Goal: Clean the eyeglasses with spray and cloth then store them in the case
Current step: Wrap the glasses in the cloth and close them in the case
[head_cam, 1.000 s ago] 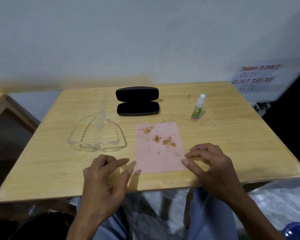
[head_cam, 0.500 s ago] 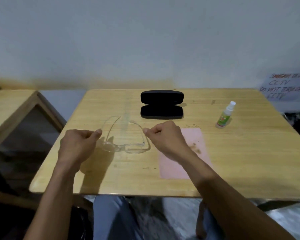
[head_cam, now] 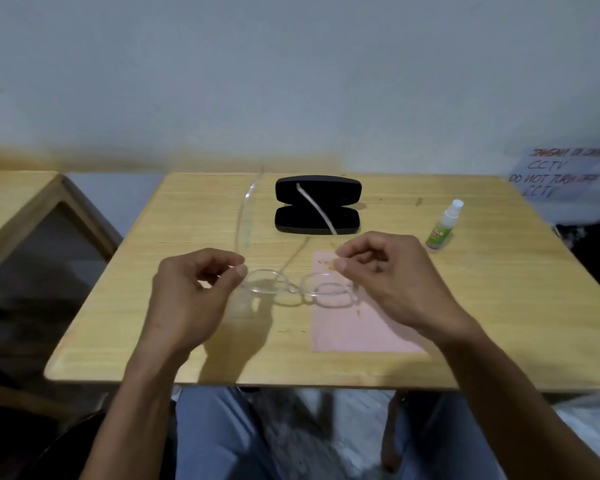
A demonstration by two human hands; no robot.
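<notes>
Wooden table [head_cam: 160,327]: eyeglasses [head_cam: 300,289] now lifted, pinched by left hand [head_cam: 191,292], right hand [head_cam: 392,278].

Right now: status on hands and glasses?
Left hand, right hand pinch eyeglasses at both hinges, above table. Case open. Spray bottle untouched.

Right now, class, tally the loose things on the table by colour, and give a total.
Clear: 1, glasses
Black: 1, case
Pink: 1, cloth
Green and white: 1, spray
Total: 4
</notes>
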